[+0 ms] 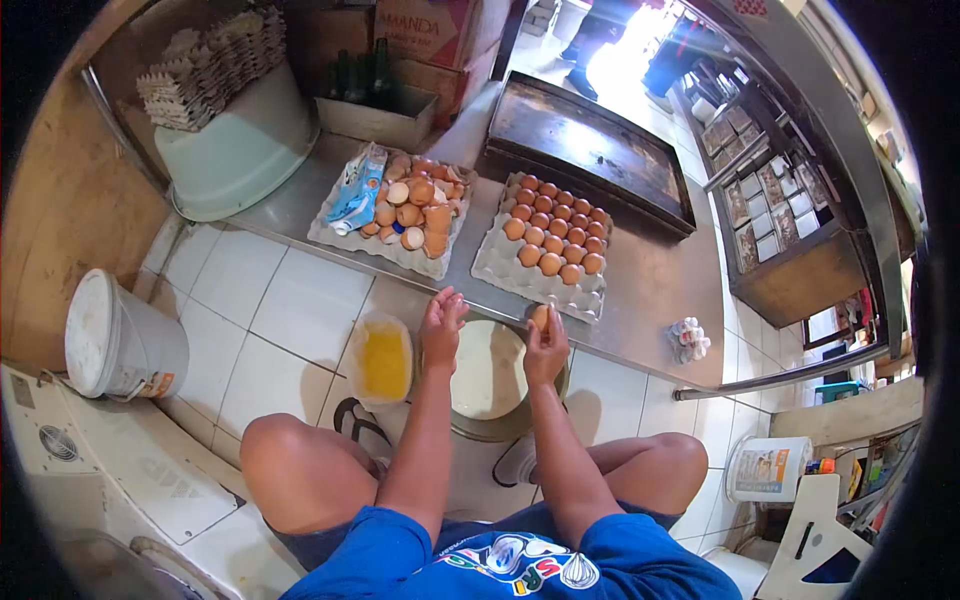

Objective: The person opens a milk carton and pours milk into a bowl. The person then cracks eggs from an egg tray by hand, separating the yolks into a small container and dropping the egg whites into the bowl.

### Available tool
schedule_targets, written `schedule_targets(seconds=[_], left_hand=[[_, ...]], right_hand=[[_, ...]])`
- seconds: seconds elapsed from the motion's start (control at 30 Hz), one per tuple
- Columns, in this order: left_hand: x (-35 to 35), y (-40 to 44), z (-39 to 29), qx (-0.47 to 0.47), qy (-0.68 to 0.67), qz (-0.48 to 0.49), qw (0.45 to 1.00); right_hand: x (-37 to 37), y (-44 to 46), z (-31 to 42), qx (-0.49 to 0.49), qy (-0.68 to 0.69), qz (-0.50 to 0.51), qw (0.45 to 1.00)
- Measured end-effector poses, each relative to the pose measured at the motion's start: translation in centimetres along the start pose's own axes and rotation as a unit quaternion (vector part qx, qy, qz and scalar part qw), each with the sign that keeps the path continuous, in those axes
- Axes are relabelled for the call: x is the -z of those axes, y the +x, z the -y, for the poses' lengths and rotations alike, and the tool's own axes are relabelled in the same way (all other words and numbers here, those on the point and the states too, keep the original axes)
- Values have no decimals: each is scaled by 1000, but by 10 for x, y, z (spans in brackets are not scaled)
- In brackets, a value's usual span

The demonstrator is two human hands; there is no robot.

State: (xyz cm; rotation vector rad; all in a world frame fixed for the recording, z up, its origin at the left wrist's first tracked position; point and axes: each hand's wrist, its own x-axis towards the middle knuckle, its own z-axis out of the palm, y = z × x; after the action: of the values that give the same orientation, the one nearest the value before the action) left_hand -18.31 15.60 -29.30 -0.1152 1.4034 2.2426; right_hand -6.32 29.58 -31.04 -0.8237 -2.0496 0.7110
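Observation:
An egg (pixel 541 318) is held in the fingers of my right hand (pixel 546 345), at the shelf's front edge above the right rim of a round bowl (pixel 488 372) with pale contents. My left hand (pixel 442 325) is raised above the bowl's left side, fingers apart and holding nothing. Left of the bowl stands a clear tub (pixel 383 362) of yellow liquid. Beyond my right hand lies a carton tray of whole brown eggs (pixel 550 240), its front cups bare. Another carton tray (pixel 435 265) bears broken eggshells (pixel 408 213) and a blue and white packet (pixel 357 195).
A metal shelf (pixel 655 330) carries both trays, a dark baking pan (pixel 590 145) and a small bundle (pixel 687 340). Far left are an upturned tub (pixel 240 150) under stacked cartons (pixel 210 65) and a lidded bucket (pixel 125 335). A person's legs (pixel 590 50) show at the top.

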Motion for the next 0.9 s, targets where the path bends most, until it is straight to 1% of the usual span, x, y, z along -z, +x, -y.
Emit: schedule_targets(seconds=[0.13, 0.17, 0.2, 0.23, 0.27, 0.3, 0.33, 0.4, 0.47, 0.5, 0.63, 0.67, 0.73, 0.8, 0.9], left_hand=[[0, 3, 15, -45, 69, 58, 995], [-3, 1, 11, -91, 134, 80, 984], [-4, -5, 10, -134, 198, 97, 966], [-7, -11, 10, -131, 198, 91, 967], [-14, -16, 4, -113, 205, 137, 963], [-18, -20, 0, -96, 211, 184, 955], [-21, -24, -4, -97, 211, 182, 955], [-25, -29, -8, -114, 218, 250, 936], [-27, -30, -10, -133, 222, 316, 913], [-25, -29, -9, -134, 220, 315, 913], [-13, -20, 2, -44, 169, 323, 930], [-11, -20, 4, -45, 168, 321, 931], [-8, -19, 6, -72, 226, 280, 930], [-6, -20, 6, -97, 284, 238, 924], [-3, -22, 3, -77, 312, 235, 917]], right_hand=[[5, -2, -13, 76, -55, 15, 995], [5, 5, -10, 81, -53, 13, 995], [6, 7, -8, -11, 53, 37, 998], [11, 4, -7, -108, 154, 64, 980], [15, 2, -4, -204, 252, 88, 942], [18, 2, -2, -294, 345, 108, 885], [21, 2, 1, -294, 345, 110, 884], [30, 4, 8, -345, 429, 181, 815], [36, 7, 13, -388, 503, 249, 731], [37, 7, 15, -387, 502, 251, 731], [40, 4, 22, -384, 477, 270, 743], [40, 3, 28, -384, 476, 273, 743], [40, 1, 40, -307, 408, 277, 814], [39, -1, 46, -226, 334, 275, 873], [37, -3, 41, -219, 296, 298, 881]])
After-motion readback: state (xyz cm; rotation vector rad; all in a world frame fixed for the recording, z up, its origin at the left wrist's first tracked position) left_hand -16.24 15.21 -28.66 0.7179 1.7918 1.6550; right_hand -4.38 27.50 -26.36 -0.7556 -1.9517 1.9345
